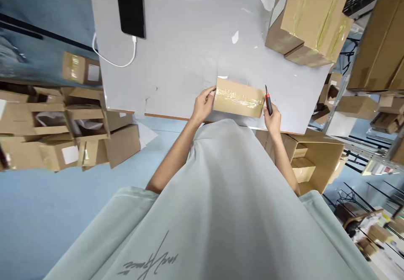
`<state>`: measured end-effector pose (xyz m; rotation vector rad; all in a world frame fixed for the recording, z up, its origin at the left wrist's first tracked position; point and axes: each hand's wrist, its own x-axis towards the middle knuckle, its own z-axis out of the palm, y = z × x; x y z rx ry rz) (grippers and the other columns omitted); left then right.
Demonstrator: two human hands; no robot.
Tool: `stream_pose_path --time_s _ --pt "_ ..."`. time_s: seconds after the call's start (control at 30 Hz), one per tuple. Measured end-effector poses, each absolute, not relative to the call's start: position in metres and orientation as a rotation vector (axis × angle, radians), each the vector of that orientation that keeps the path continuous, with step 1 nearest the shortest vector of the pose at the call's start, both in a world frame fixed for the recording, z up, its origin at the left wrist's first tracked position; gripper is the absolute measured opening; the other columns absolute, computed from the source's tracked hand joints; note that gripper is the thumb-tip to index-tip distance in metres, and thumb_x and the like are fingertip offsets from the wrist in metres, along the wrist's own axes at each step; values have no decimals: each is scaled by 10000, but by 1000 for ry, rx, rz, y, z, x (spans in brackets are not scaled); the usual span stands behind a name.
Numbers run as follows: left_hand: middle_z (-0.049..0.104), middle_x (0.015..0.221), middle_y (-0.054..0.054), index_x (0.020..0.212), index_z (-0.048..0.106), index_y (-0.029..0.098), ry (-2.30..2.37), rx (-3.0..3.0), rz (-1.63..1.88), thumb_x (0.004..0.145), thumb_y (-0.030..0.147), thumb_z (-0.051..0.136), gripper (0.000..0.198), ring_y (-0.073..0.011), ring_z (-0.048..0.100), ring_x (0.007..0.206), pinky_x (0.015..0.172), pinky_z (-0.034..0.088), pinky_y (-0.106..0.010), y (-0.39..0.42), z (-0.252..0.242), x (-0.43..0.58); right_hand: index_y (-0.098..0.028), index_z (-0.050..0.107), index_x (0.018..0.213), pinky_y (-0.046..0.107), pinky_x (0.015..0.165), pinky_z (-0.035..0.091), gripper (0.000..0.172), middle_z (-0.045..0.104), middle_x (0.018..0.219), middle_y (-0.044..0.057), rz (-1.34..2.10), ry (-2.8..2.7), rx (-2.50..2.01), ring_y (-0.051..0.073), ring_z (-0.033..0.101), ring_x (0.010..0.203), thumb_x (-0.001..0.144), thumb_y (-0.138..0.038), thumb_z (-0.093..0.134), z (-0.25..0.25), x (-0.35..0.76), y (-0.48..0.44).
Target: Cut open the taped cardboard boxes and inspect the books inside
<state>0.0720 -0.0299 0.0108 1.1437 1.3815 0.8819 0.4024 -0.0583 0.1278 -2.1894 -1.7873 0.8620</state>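
A small cardboard box with clear tape along its top lies at the front edge of the table, right before me. My left hand grips the box's left end, thumb and fingers closed on it. In my right hand is a utility knife with a red and black handle, its tip pointing away from me. That hand is at the right end of the box, and its fingers seem to touch the box there. The underside of the box is hidden.
A phone with a white cable lies on the grey table. Taped boxes stand at the back right. Opened cartons are piled on the left. A large open carton sits below the table's right edge. Paper scraps dot the tabletop.
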Motion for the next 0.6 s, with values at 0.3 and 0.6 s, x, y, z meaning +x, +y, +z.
stream_pose_path --time_s 0.3,0.6 --pt "619 1627 -155 1542 687 285 1197 1417 752 1035 639 731 620 -348 591 1534 1171 619 -501 -18 25 50 -235 650 1623 392 989 581 510 836 1398 115 1265 -2323 -1956 337 807 1146 1159 -407 529 205 323 -2" --pt "652 1555 -153 1528 696 277 1057 1311 762 1010 663 756 649 -337 649 1439 1195 599 -492 -12 19 45 -260 685 1595 373 945 513 447 852 1350 132 1237 -2852 -2064 346 790 1196 1212 -389 494 219 270 31"
